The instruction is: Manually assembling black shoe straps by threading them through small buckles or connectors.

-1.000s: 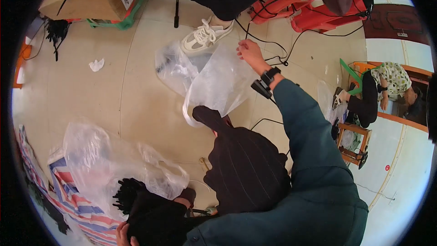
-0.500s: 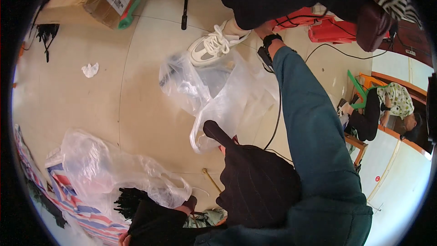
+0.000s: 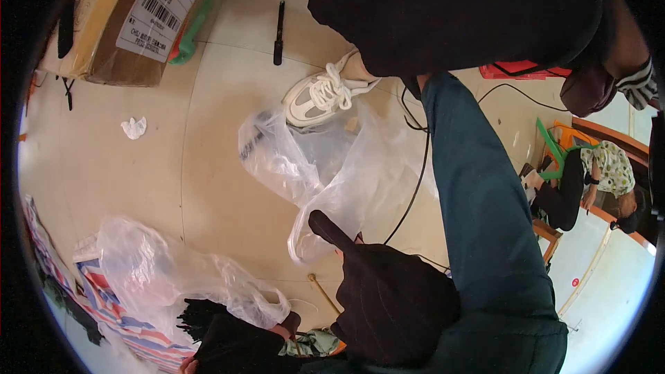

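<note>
From the lower right my right arm (image 3: 481,187), in a dark teal sleeve, reaches up to a black trouser leg (image 3: 457,21). My right hand is hidden behind that leg, so its fingers do not show. Nearest to it are a cream lace-up shoe (image 3: 320,100) on the person's foot and a thin black cable (image 3: 421,187). The shoe stands against a crumpled clear plastic bag (image 3: 332,166) on the tiled floor. Below the bag, dark pinstriped cloth (image 3: 398,298) bulges up. My left hand cannot be made out.
A cardboard box (image 3: 121,62) stands upper left, near a black pen-like stick (image 3: 279,34) and crumpled white paper (image 3: 134,127). Another clear bag (image 3: 138,256) lies over a striped woven bag (image 3: 131,318). A person (image 3: 603,173) sits at the right; a red object (image 3: 526,69) is behind the leg.
My right hand, seen half a second ago with a black wristband beside the shoe, is now covered by the black trouser leg. The view has shifted, so floor objects appear slightly lower.
</note>
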Available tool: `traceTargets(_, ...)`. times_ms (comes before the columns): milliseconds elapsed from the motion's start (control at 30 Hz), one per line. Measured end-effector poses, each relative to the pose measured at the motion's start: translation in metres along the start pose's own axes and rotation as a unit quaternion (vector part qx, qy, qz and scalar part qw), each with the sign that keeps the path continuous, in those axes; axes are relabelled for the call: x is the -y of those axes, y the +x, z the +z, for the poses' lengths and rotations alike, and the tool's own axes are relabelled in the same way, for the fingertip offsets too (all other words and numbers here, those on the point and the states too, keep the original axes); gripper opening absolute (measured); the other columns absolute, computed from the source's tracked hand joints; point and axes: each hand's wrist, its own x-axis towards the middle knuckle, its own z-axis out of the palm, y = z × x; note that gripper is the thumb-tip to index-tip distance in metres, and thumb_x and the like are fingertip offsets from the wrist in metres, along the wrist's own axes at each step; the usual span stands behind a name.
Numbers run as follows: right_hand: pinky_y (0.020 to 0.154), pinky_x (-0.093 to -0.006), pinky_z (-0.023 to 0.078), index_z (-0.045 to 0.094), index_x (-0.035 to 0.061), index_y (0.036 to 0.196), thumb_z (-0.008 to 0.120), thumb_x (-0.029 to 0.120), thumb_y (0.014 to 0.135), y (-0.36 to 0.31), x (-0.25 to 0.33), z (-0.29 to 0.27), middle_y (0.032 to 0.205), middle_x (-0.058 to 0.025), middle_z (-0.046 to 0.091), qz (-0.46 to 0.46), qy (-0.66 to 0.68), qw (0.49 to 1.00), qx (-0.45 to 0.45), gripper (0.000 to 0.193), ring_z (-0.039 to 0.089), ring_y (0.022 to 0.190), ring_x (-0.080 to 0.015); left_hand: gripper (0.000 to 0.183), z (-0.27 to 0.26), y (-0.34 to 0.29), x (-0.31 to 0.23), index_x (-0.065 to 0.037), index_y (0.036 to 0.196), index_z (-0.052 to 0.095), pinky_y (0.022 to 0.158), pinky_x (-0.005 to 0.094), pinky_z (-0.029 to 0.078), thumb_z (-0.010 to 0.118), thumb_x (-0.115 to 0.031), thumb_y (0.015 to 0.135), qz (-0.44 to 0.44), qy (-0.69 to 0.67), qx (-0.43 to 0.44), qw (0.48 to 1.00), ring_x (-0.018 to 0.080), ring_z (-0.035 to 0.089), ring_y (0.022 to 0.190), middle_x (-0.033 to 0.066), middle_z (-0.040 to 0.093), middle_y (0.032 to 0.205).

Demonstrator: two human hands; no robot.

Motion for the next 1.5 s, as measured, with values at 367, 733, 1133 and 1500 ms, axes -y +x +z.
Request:
traceTargets(367, 0.087, -0.0424, 0.043, 0.049, 0.0075, 0.118, 0.053, 0.023, 0.08, 0.033, 0.011, 0.025, 0.12, -0.0179, 0.05, 0.014, 0.064, 0.997, -0.033, 0.041, 0.048, 0.106, -0.0398, 0.043, -0.005, 0.008, -0.021, 0.001, 0.113, 0.05, 0.09, 0.0412, 0.036, 0.038, -0.033, 0.09, -0.02, 0.022, -0.003, 1.0, 0.0367, 0.048, 0.102, 0.0214, 0.052, 0.108)
traceTargets(733, 0.086, -0.0425, 0.044, 0.05, 0.007, 0.117, 0.053, 0.022, 0.08, 0.057, 0.014, 0.037, 0.118, -0.0183, 0.051, 0.036, 0.108, 0.992, -0.058, 0.04, 0.049, 0.105, -0.0399, 0.04, -0.002, 0.025, -0.039, 0.002, 0.112, 0.05, 0.09, 0.0408, 0.037, 0.041, -0.03, 0.089, -0.05, 0.02, -0.02, 0.998, 0.0354, 0.049, 0.102, 0.0206, 0.052, 0.108)
traceTargets(1133, 0.085, -0.0427, 0.044, 0.051, 0.0066, 0.115, 0.053, 0.021, 0.08, 0.017, 0.011, 0.009, 0.116, -0.0186, 0.052, 0.093, 0.122, 0.987, -0.057, 0.039, 0.049, 0.104, -0.0399, 0.039, 0.0, 0.032, -0.044, 0.003, 0.112, 0.05, 0.091, 0.0405, 0.036, 0.041, -0.029, 0.09, -0.046, 0.021, -0.001, 0.999, 0.0344, 0.049, 0.102, 0.0204, 0.053, 0.109)
traceTargets(1500, 0.083, -0.0431, 0.044, 0.053, 0.0053, 0.11, 0.054, 0.019, 0.079, -0.068, -0.016, 0.017, 0.109, -0.0193, 0.054, 0.181, 0.125, 0.975, 0.022, 0.034, 0.051, 0.101, -0.039, 0.043, 0.008, 0.017, -0.035, 0.003, 0.11, 0.053, 0.09, 0.0392, 0.038, 0.041, -0.034, 0.091, -0.014, 0.027, -0.011, 0.999, 0.0334, 0.051, 0.1, 0.0195, 0.055, 0.107)
